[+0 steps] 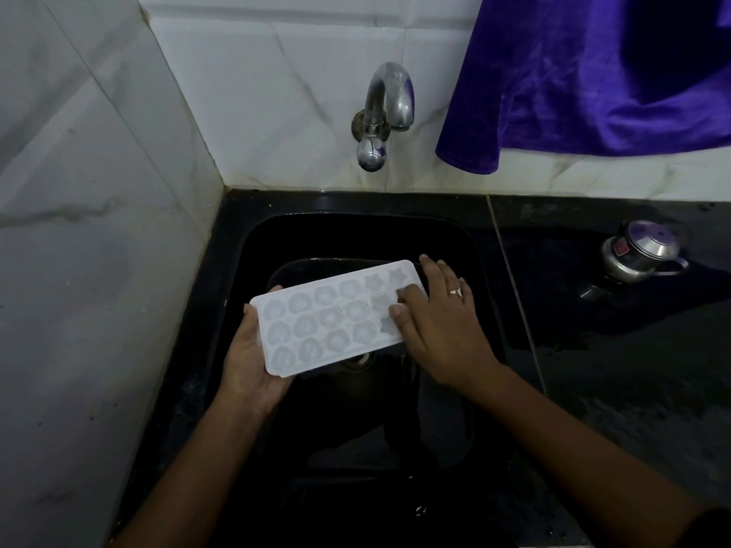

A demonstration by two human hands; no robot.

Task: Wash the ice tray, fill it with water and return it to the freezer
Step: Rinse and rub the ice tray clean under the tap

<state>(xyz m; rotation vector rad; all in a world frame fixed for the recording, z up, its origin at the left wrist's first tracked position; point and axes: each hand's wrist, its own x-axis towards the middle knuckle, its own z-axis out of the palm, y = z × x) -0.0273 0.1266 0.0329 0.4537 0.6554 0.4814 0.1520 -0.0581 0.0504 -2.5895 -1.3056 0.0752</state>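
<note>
Head view, centre frame: the white plastic ice tray with round and star moulds (336, 318) is held over the black sink (253, 239). The left hand (247, 361) grips its end for support while the right hand (439, 322) lies flat on it, probably scrubbing the star cells. The chrome tap (385, 108), upper centre, seems dry.

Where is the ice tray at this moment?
In the head view, the ice tray is at centre over the black sink, below the tap, between the left hand and the right hand.
</note>
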